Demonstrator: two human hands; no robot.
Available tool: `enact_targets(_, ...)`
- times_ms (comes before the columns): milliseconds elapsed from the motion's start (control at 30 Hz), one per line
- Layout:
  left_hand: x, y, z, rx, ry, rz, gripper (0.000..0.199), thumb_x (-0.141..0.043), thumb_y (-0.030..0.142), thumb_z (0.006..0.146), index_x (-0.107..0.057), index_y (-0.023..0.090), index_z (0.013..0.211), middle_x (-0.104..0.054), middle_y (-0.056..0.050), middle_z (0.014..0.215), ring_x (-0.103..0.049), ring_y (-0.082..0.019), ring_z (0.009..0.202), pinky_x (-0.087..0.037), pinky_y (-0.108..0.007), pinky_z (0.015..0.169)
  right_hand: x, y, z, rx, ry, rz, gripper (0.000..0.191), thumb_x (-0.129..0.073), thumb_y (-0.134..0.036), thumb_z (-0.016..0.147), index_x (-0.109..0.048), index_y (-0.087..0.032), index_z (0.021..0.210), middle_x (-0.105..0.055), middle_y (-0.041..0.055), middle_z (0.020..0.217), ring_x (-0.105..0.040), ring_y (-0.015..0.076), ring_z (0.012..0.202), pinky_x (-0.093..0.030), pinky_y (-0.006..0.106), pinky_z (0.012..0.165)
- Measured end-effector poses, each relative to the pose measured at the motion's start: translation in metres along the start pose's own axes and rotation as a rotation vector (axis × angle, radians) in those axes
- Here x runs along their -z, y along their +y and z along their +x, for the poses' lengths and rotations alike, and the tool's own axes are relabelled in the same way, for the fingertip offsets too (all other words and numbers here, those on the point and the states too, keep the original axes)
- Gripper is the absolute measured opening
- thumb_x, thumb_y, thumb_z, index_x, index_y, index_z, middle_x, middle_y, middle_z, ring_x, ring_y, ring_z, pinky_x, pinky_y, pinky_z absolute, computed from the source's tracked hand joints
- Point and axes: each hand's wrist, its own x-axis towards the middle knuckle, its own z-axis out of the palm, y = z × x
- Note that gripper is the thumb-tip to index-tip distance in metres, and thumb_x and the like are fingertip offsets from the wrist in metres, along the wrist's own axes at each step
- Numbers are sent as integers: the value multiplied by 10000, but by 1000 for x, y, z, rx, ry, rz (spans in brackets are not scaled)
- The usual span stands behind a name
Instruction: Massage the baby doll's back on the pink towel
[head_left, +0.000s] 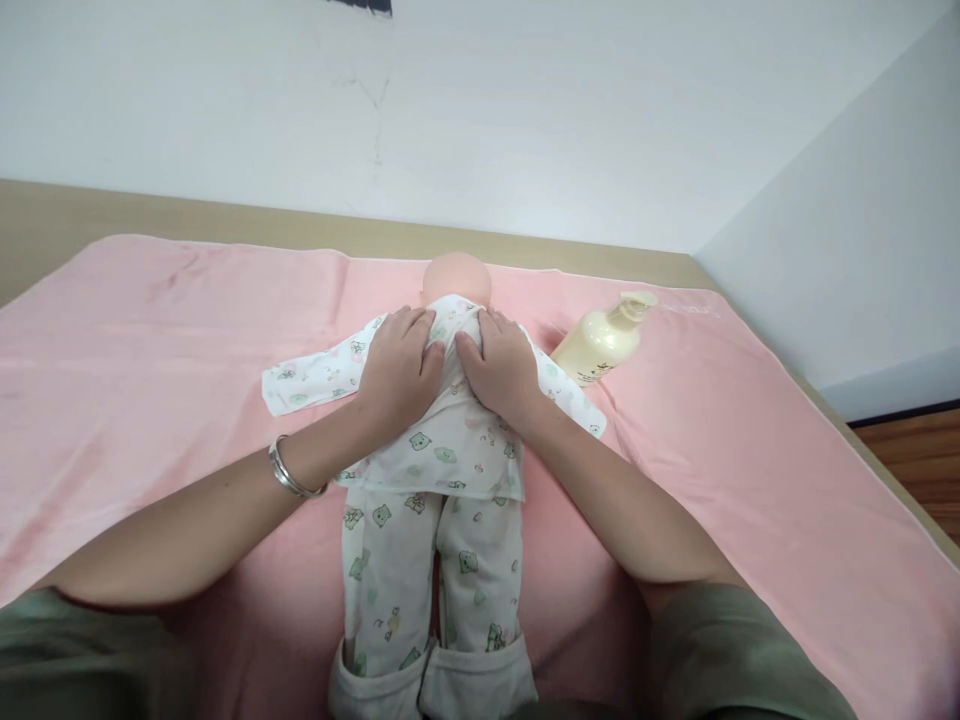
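Observation:
A baby doll (pixel 457 278) in a white printed top (pixel 450 455) and matching trousers (pixel 480 570) lies stretched out, its bald head at the far end. No facial features show. My left hand (pixel 401 365) rests flat on the left side of the doll's upper body, fingers pointing away from me. Opposite it, my right hand (pixel 501 365) lies flat on the right side. Both hands are open, with the thumbs near each other over the middle. The doll's sleeves spread out to either side, and its trouser ends are folded up.
A pink cloth (pixel 750 450) covers the table (pixel 45 215). Beside the doll's right-hand sleeve stands a cream pump bottle (pixel 600 340), appearing tilted in this view. White walls (pixel 525 130) rise behind and at the right. A wooden surface (pixel 915 460) shows at the right edge.

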Motion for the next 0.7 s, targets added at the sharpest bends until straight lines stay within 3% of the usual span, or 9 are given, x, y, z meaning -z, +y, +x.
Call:
enact_targets(133,1,-4,6,43,-20,-5,531,-314,358,997,-594,102,1369,-638,-179,1410,-559,-314,1335,-421,-503,1220,2,-8,-8,-5,-27,-57,507,-383,-359,1057,-610,-37,1376,-629,229,1455,-543,359,1394,-375,525,1223)
enact_targets(233,7,-13,21,109,-129,-66,490,-318,389,988,-652,131,1237,-699,-171,1303,-612,-312,1231,-459,-504,1166,5,-26,-33,-8,-70,-139,619,-371,-365,1071,-453,22,1546,-462,271,1618,-389,393,1550,-281,564,1296)
enact_targets(333,13,-21,32,133,-230,-109,479,-285,425,1001,-679,155,1039,-740,-155,1140,-658,-301,1084,-516,-488,1068,6,-42,-58,80,-93,-167,695,-375,-412,1078,-335,9,1630,-304,267,1711,-230,405,1631,-230,582,1329)
enact_targets(433,12,-18,27,109,-190,-33,493,-266,413,1006,-679,145,1048,-738,-179,1124,-667,-323,1098,-523,-511,1065,9,-41,-56,88,-148,-114,702,-356,-431,1089,-317,1,1641,-265,248,1732,-188,387,1648,-223,562,1340)
enact_targets(533,6,-5,7,41,-113,26,554,-285,385,1007,-605,81,1342,-638,-224,1427,-551,-362,1397,-404,-562,1237,13,-22,-26,-2,-179,-60,671,-351,-426,1099,-379,23,1597,-357,252,1692,-286,361,1617,-241,527,1332)
enact_targets(600,4,7,-7,28,-110,9,620,-291,386,1022,-484,45,1503,-481,-223,1618,-380,-361,1564,-294,-575,1318,16,-8,-4,-45,-175,-35,602,-376,-443,1095,-543,3,1464,-553,252,1544,-474,362,1490,-321,525,1280)
enact_targets(700,5,15,-13,71,-175,-33,668,-290,394,1037,-387,17,1580,-348,-218,1708,-246,-349,1636,-233,-561,1351,17,-1,8,-58,-184,-40,550,-382,-482,1091,-667,-48,1272,-712,207,1298,-621,349,1283,-388,534,1215)
